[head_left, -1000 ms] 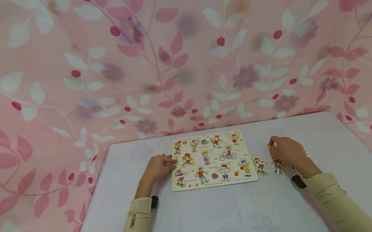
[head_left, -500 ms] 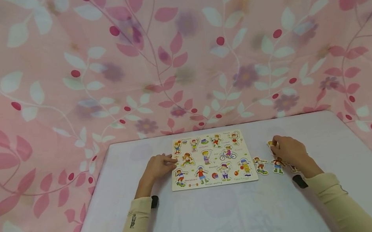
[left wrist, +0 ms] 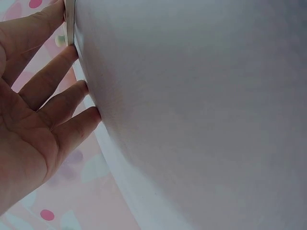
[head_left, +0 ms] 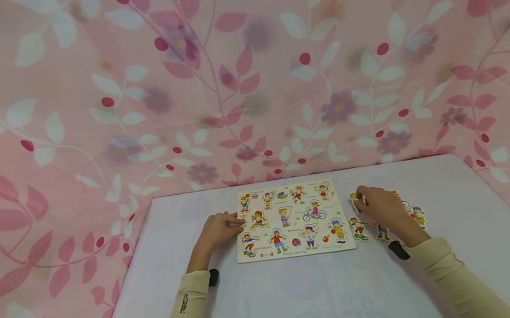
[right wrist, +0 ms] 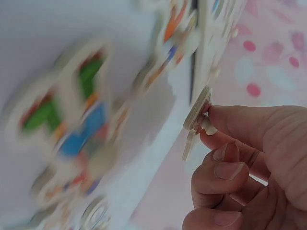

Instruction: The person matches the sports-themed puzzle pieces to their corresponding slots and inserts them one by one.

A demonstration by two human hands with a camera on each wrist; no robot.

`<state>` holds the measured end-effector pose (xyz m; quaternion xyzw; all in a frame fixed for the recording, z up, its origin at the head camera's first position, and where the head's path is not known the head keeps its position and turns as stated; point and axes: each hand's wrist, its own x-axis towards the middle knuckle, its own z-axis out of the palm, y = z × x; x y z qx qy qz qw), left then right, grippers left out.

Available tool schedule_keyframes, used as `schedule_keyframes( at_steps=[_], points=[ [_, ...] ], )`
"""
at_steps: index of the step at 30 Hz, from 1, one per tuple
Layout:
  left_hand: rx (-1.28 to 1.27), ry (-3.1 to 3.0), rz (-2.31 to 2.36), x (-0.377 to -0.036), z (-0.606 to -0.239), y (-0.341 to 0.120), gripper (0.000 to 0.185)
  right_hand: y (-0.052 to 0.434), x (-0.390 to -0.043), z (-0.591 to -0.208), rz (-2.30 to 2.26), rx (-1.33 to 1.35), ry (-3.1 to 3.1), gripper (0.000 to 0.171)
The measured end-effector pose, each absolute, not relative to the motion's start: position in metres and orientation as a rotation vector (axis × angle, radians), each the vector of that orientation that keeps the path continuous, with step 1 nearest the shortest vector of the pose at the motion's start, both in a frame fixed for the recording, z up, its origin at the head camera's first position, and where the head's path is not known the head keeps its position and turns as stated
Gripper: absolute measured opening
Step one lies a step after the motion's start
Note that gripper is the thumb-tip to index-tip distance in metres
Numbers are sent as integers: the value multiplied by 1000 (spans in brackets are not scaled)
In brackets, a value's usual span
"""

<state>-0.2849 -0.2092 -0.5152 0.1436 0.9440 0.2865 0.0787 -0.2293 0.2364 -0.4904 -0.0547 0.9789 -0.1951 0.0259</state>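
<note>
A wooden peg puzzle board [head_left: 272,223] with printed sports figures lies on the table. My left hand [head_left: 219,230] rests at its left edge, thumb and fingers mostly straight; in the left wrist view fingertips touch the board's edge [left wrist: 70,21] and the tabletop. Right of the board, my right hand [head_left: 383,209] pinches a puzzle piece [right wrist: 197,112] by its small knob between thumb and index finger, tilted and raised off the table. Its picture faces away in the right wrist view. Below that hand lie loose pieces: a skateboarder [head_left: 358,229] and a green-booted figure [right wrist: 81,124], blurred.
Past the right hand lie another figure piece [head_left: 418,216] and part of a cyclist piece [head_left: 405,204], with others partly covered by the hand. A white cloth covers the table [head_left: 303,293]. A pink floral curtain [head_left: 243,73] hangs behind its back edge.
My right hand has moved left toward the board, lifting the pinched piece away from the loose pieces and uncovering some on the right. My left hand stays at the board's edge.
</note>
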Motion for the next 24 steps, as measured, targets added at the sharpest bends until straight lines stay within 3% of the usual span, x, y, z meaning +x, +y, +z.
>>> schedule_keyframes(
  at_steps=[24],
  points=[
    [423,2837,855,-283,-514,-207,22,124,-256,-491,-615,-408,3003,13]
  ],
)
